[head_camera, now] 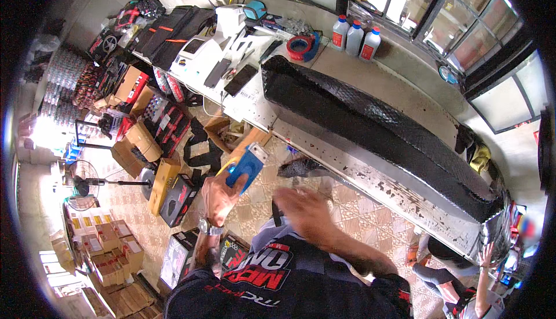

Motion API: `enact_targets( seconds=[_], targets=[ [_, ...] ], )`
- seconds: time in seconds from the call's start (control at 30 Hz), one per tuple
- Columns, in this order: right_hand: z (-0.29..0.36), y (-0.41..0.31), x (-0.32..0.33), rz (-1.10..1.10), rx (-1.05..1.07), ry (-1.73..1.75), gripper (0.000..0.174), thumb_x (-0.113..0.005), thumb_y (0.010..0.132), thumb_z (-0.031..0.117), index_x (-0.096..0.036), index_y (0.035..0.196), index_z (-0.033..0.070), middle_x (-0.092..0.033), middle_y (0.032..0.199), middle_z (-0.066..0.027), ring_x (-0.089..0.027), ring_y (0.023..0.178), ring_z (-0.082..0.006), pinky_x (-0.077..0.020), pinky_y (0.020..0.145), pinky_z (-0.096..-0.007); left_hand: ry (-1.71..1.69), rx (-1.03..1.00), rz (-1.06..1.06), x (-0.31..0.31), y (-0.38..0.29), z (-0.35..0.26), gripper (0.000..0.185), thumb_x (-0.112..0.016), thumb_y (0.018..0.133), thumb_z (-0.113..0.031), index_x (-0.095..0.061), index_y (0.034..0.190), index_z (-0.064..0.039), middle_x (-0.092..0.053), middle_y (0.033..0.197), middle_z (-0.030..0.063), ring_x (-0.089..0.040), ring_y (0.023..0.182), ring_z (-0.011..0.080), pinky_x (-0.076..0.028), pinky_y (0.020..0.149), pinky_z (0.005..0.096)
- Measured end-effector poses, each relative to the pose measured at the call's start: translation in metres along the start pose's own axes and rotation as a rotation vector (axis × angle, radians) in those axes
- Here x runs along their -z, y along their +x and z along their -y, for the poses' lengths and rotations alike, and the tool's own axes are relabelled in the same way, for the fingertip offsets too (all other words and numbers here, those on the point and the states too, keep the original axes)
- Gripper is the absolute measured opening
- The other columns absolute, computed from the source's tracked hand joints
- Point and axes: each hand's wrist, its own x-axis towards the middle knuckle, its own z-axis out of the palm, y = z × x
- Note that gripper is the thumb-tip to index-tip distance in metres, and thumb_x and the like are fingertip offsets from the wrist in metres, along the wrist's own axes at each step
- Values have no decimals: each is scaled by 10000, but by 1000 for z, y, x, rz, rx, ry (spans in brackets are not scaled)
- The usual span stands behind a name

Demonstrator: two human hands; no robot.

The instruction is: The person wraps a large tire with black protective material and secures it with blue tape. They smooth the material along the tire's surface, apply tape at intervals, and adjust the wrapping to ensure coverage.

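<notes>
My left hand (221,195), with a metal wristwatch, grips a flat blue object (246,172) with a pale metallic end that has holes. I cannot tell exactly what the blue object is. My right hand (304,212) is blurred in front of my chest, apart from the blue object; its fingers are not clear and no held thing shows. Beyond both hands, a long package in black bubble wrap (347,123) lies along the worn white workbench (347,171). A dark smartphone (241,80) rests near the package's left end.
Rolls of red and blue tape (299,49) lie behind the phone, beside a white label printer (197,54). Three bottles (355,36) stand along the wall. Cartons (108,249) and a pedestal fan (87,182) are at left. Another person's hand (486,254) touches the package's far right end.
</notes>
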Motion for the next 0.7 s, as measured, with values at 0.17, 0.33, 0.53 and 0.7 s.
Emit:
enact_targets(
  seconds=[0.17, 0.33, 0.53, 0.7],
  targets=[
    [40, 44, -20, 40, 121, 99, 431, -638, 854, 136, -631, 1279, 67, -674, 1284, -67, -639, 1179, -196, -427, 1090, -457, 289, 420, -38, -27, 64, 63, 624, -602, 896, -638, -749, 940, -33, -704, 769, 224, -697, 722, 437, -533, 652, 526],
    [12, 110, -15, 243, -220, 171, 294, -655, 913, 202, -695, 1195, 131, -729, 1125, -93, -704, 993, -271, -539, 885, -410, 31, -72, -33, -108, 174, 80, 542, -626, 934, -497, -625, 1155, -1, -664, 1116, 226, -621, 1096, 389, -440, 989, 505],
    [6, 145, -1, 137, -463, 281, 184, -689, 927, 192, -745, 1071, 92, -747, 924, -132, -727, 816, -321, -573, 724, -398, 88, -430, -144, -205, 267, 59, 452, -691, 890, -378, -597, 1134, -9, -614, 1113, 199, -585, 1103, 380, -385, 1065, 515],
    [-4, 155, 31, 139, -573, 261, 195, -694, 927, 202, -749, 1071, 81, -751, 958, -131, -734, 853, -308, -569, 757, -376, -469, -219, 186, -133, 248, 46, 583, -753, 869, -299, -552, 1321, 8, -569, 1359, 217, -534, 1276, 395, -393, 1102, 521]
  ],
)
